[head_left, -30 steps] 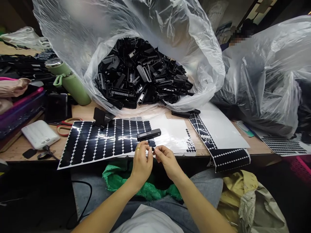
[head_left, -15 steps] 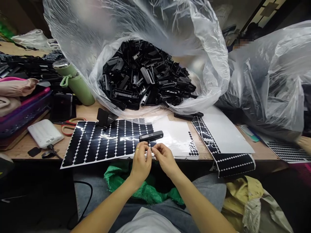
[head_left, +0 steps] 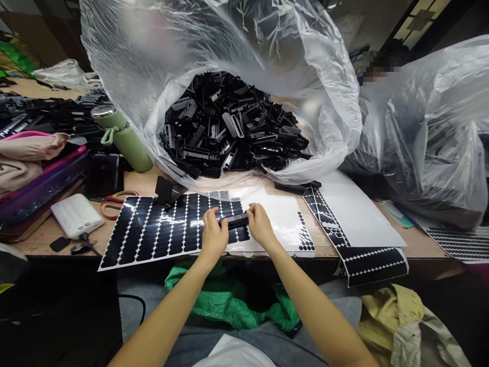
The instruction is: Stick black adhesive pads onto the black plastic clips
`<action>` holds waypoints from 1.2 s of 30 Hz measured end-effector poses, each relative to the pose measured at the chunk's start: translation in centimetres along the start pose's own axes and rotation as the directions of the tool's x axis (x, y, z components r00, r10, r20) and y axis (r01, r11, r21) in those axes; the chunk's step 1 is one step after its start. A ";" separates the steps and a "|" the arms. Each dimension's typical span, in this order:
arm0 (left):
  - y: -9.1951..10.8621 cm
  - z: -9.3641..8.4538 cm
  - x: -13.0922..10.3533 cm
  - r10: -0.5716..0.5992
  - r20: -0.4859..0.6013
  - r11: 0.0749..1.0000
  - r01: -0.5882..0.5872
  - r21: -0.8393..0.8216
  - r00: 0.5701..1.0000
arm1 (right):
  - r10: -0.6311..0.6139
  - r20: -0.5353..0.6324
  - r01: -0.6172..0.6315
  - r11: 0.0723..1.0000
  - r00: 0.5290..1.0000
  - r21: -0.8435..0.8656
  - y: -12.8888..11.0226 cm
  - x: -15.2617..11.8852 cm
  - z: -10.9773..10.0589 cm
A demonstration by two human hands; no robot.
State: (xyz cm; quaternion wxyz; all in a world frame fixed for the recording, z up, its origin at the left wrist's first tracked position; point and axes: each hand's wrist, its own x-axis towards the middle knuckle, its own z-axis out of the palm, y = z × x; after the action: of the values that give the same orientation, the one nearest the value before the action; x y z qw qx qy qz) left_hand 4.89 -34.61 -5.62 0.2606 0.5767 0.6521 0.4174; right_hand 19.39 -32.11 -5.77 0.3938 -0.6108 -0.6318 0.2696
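A slim, oblong black plastic part [head_left: 237,220] lies level over the sheets, with a small round mark near its middle. My left hand [head_left: 214,237] grips its left end between thumb and fingers. At its right end, my right hand [head_left: 262,227] closes its fingertips on the part. Beneath them is a sheet of black oblong stickers [head_left: 153,229], with bare white backing [head_left: 280,219] and rows of small black dots [head_left: 305,234] to the right. A black block-shaped piece [head_left: 168,191] stands on the sheet's far edge.
Behind the sheets, a big clear plastic bag [head_left: 332,117] holds a heap of black parts [head_left: 233,122]. To the left are a green flask [head_left: 128,140], scissors [head_left: 110,209] and a white power bank [head_left: 77,215]. More sticker sheets [head_left: 376,265] overhang the table edge at right.
Both hands have moved from a fingertip pinch in front of the black plastic part to its two ends, and now hold it. The view has shifted slightly.
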 end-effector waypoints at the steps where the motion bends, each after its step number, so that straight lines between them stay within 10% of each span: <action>1: -0.1 0.2 0.0 -0.037 0.001 0.997 0.037 -0.066 0.999 | 0.000 0.000 0.000 1.000 1.000 0.001 0.1 -0.3 0.1; 11: -0.3 0.7 -1.7 0.002 0.251 0.821 0.141 -0.553 0.968 | 0.053 0.022 -0.054 0.998 0.998 0.028 -0.2 -4.8 -1.8; 36: -2.6 0.5 -2.5 0.177 0.354 0.874 0.019 -0.486 0.918 | 0.168 0.173 -0.146 0.980 0.970 -0.131 -1.1 -4.5 -1.4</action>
State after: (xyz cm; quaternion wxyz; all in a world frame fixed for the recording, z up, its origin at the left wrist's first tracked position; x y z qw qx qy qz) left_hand 4.44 -36.89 -8.46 0.5013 0.5916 0.4389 0.4540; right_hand 19.68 -36.83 -4.81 0.2746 -0.6537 -0.6297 0.3174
